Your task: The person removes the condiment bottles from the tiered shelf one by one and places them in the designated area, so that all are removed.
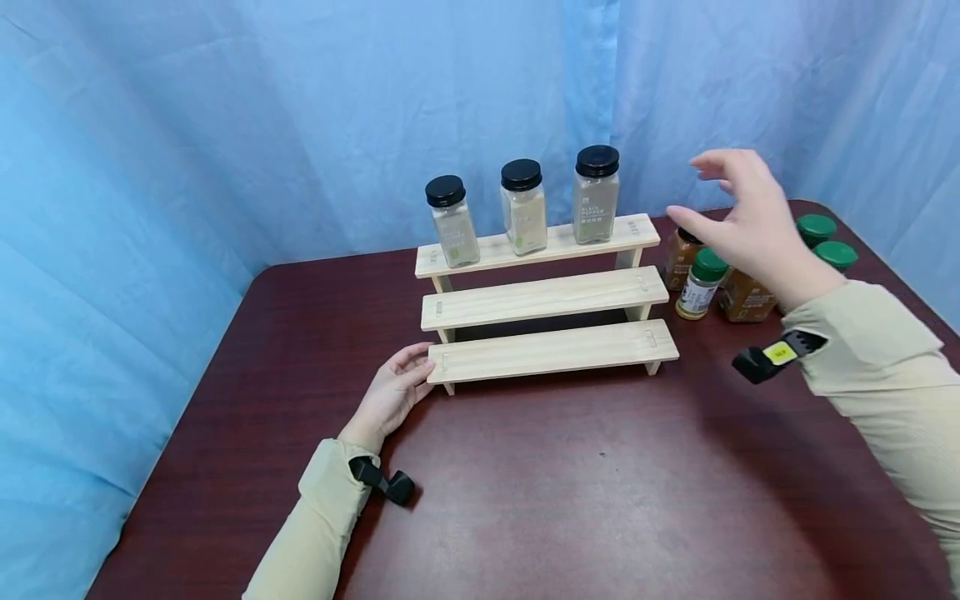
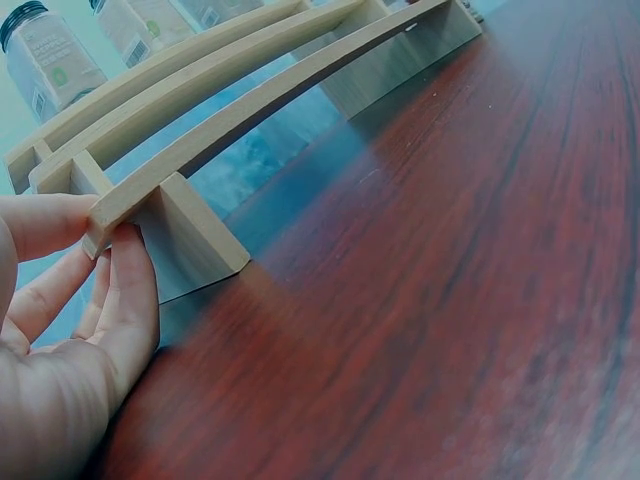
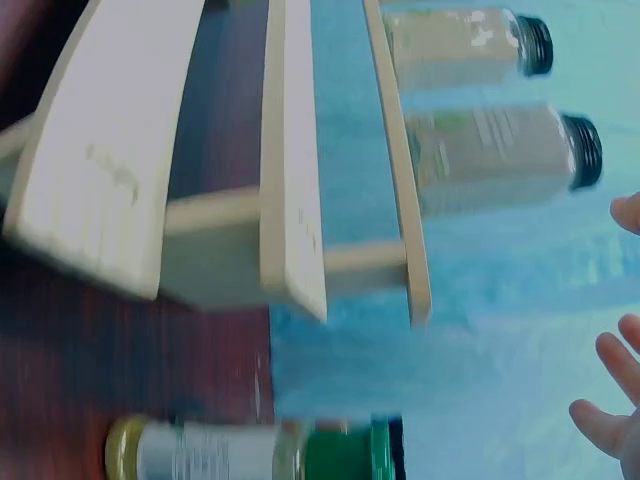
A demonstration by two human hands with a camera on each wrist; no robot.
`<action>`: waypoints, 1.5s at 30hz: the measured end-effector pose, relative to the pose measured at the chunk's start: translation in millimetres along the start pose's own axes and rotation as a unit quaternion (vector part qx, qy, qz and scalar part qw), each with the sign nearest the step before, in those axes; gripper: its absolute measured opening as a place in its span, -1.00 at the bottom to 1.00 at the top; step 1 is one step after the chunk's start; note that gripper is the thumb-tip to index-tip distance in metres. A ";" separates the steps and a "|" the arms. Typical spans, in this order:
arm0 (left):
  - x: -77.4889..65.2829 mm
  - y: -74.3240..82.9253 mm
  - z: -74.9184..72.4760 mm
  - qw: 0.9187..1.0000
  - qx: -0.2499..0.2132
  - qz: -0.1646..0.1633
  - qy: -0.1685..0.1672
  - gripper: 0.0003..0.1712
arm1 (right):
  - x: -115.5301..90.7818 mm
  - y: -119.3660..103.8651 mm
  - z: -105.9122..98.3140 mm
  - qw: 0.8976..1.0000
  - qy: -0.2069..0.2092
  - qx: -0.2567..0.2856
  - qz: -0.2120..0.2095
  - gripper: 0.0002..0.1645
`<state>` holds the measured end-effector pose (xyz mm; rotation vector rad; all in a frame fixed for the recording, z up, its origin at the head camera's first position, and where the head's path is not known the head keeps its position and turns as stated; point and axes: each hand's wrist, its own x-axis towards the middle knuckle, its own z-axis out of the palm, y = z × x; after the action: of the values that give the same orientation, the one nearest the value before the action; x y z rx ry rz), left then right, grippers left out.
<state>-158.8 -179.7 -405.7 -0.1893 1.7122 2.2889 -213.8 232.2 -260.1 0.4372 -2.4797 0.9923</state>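
A three-tier wooden rack (image 1: 551, 354) stands on the table, its top tier bearing three glass spice jars with black lids: a left jar (image 1: 456, 233), a middle jar (image 1: 527, 218) and a right jar (image 1: 596, 208) labelled black pepper. My left hand (image 1: 393, 387) pinches the left end of the lowest tier, thumb on top and fingers beneath, as the left wrist view shows. Raised to the right of the rack, my right hand (image 1: 757, 221) holds nothing; its thumb and fingers are spread apart in a loose C above several other jars.
Right of the rack stand a small green-lidded bottle (image 1: 697, 287), a brown spice jar (image 1: 747, 297), another brown jar (image 1: 681, 260) and green-lidded containers (image 1: 834, 254) partly behind my right forearm. A blue curtain (image 1: 337, 125) hangs behind the dark red table (image 1: 525, 483).
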 end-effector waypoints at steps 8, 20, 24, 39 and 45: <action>-1.5 0.1 -1.5 1.000 0.006 0.007 -0.007 -0.48 | 14.9 -15.7 29.2 0.998 -0.021 0.059 0.028 -0.09; -1.9 0.7 -1.2 1.000 0.008 0.009 -0.013 -0.49 | 27.1 -18.4 57.6 0.990 -0.067 0.113 0.060 0.17; -2.2 0.8 -0.9 1.000 0.008 0.008 -0.014 -0.48 | 28.3 -16.2 64.3 0.988 -0.070 0.121 0.060 0.16; -1.2 -1.5 0.2 1.000 0.014 0.008 -0.001 -0.48 | 27.1 -14.0 80.0 0.985 -0.053 0.153 0.063 0.12; -1.1 -1.1 0.4 1.000 0.007 0.008 -0.004 -0.48 | 27.2 -12.6 88.2 0.990 -0.025 0.125 0.052 0.11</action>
<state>-157.4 -179.2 -406.3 -0.1653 1.7301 2.2855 -255.7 157.5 -296.7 0.4187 -2.4524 1.3589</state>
